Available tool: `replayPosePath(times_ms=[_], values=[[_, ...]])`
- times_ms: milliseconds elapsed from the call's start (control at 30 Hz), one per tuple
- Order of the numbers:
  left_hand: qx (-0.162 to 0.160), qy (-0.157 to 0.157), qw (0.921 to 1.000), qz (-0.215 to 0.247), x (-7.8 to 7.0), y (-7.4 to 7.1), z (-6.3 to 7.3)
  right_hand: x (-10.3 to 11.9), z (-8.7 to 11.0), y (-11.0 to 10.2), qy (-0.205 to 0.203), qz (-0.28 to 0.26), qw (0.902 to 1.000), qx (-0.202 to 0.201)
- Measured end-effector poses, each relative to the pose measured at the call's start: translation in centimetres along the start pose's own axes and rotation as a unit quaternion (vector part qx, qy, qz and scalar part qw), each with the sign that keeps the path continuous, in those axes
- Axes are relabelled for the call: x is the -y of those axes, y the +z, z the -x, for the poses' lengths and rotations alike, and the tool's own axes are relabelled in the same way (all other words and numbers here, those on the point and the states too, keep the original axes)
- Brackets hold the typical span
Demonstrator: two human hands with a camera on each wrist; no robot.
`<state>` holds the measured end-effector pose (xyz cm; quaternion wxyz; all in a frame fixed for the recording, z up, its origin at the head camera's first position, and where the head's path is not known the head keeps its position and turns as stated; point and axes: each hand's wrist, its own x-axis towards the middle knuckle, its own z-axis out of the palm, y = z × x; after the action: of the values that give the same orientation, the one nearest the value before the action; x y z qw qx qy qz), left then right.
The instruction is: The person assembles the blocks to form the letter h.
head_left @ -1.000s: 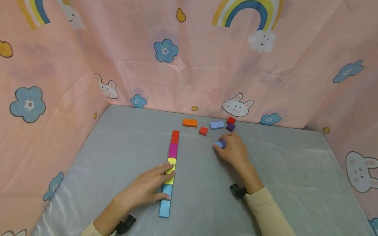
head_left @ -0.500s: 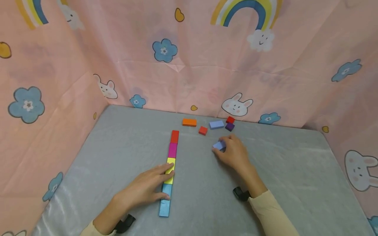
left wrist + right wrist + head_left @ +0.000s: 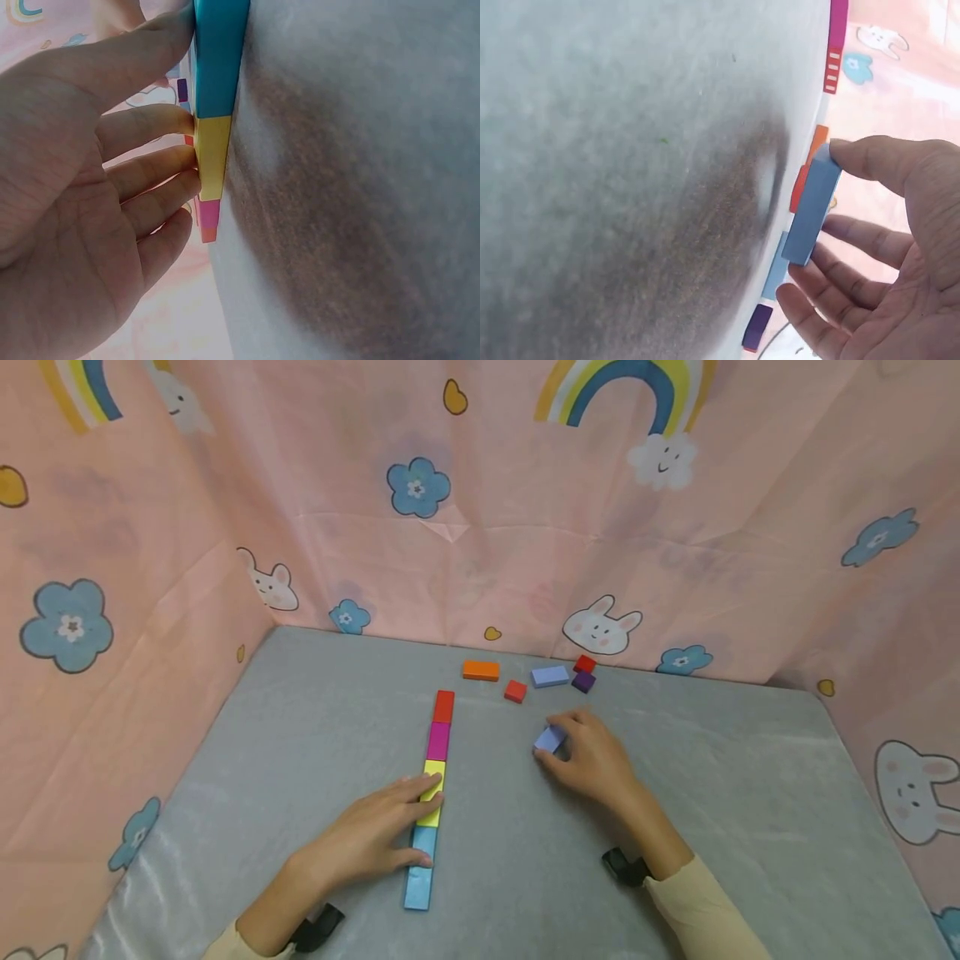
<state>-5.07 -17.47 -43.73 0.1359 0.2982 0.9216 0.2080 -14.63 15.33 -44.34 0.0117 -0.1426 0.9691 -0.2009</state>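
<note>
A straight row of flat blocks runs away from me in the head view: red (image 3: 444, 707), magenta (image 3: 438, 741), yellow (image 3: 433, 767), then two light blue blocks (image 3: 417, 893) at the near end. My left hand (image 3: 363, 835) rests on this row from the left, fingers extended onto the yellow block and thumb on the light blue part. To the right, my right hand (image 3: 594, 760) pinches a periwinkle-blue block (image 3: 549, 739) between thumb and fingers. The right wrist view shows that block (image 3: 812, 206) held by its ends, apparently just off the cloth.
Loose blocks lie along the back: orange (image 3: 481, 671), small red (image 3: 515, 692), another periwinkle (image 3: 550, 677), a second red (image 3: 585, 664) and purple (image 3: 583, 682), those last two touching. Grey cloth (image 3: 510, 877) covers the table; a pink printed curtain (image 3: 480, 568) encloses its back and sides.
My right hand has drawn the periwinkle block slightly toward me and to the left, turning it so more of its face shows. My left hand stays on the row.
</note>
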Motion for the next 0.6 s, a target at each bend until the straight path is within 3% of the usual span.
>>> replayPosePath(times_ms=[600], values=[[0.000, -0.007, 1.0000, 0.003, 0.3, 0.2, -0.1, 1.8, 4.0, 0.3, -0.115, -0.009, 0.9926, 0.039]])
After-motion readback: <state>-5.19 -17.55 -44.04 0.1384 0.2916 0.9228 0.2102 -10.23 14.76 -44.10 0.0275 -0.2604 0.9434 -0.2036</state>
